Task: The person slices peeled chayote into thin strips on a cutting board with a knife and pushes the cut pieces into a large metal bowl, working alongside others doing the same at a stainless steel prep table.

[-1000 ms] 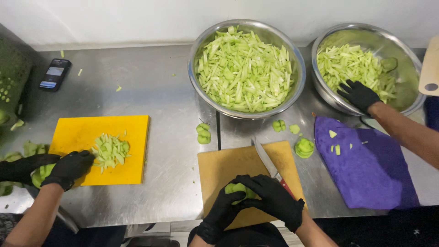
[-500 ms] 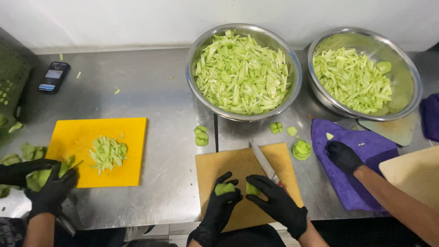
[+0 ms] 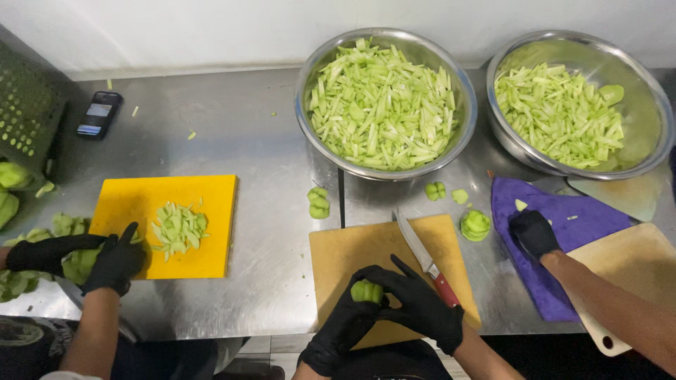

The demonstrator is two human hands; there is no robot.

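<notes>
Two bare-table workers' boards flanking a central cutting board [image 3: 352,253] at the near table [image 3: 260,141] edge, knife [image 3: 422,257] lying on its right half, vegetable piece [image 3: 367,290] held over it between left hand [image 3: 345,331] and right hand [image 3: 422,309], two bowls [image 3: 465,105] behind, phone [image 3: 98,114] far left.

Steel counter [image 3: 246,127] with two bowls [image 3: 386,42], cutting boards [image 3: 165,193], phone [image 3: 98,114].

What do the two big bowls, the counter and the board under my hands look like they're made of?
The two bowls look like polished stainless steel: bright, mirror-like rims. The counter seems brushed steel, grey with dull reflections and a seam. The tan cutting board under your left hand and right hand could be wood or wood-fibre composite; its matte, even surface leaves that open.
</notes>
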